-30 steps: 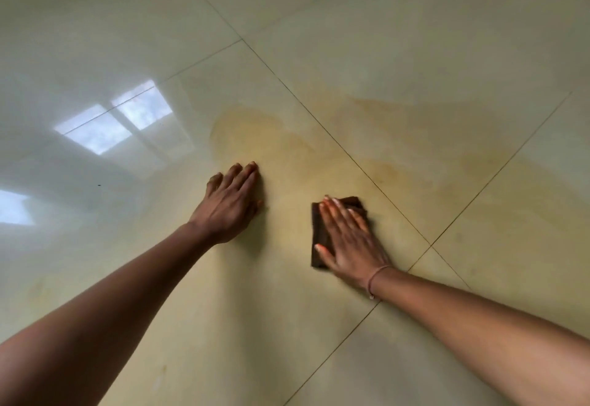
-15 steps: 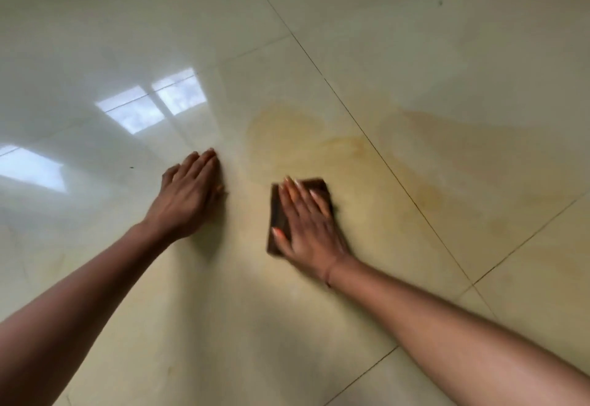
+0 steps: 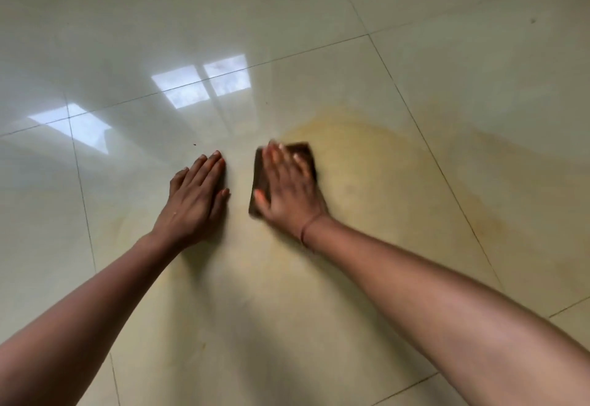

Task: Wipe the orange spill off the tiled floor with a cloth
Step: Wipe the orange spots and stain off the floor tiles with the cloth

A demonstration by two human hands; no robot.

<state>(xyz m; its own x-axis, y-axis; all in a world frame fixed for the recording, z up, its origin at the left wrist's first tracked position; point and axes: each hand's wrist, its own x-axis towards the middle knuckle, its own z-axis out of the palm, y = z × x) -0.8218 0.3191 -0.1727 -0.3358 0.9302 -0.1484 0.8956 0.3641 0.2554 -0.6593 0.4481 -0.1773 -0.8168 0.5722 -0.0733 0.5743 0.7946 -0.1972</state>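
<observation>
Two bare hands lie flat on the glossy cream tiled floor (image 3: 319, 325) in the head view. The right hand (image 3: 289, 190) spreads its fingers and presses down on a dark brown folded rectangular cloth (image 3: 305, 151), its grip released, not clenched. The cloth sits at the left edge of the pale orange spill (image 3: 383, 175), which spreads right across a grout line. The left hand (image 3: 194, 201) rests palm-down just beside it, grasping nothing. A thin band (image 3: 306, 230) circles the right wrist.
</observation>
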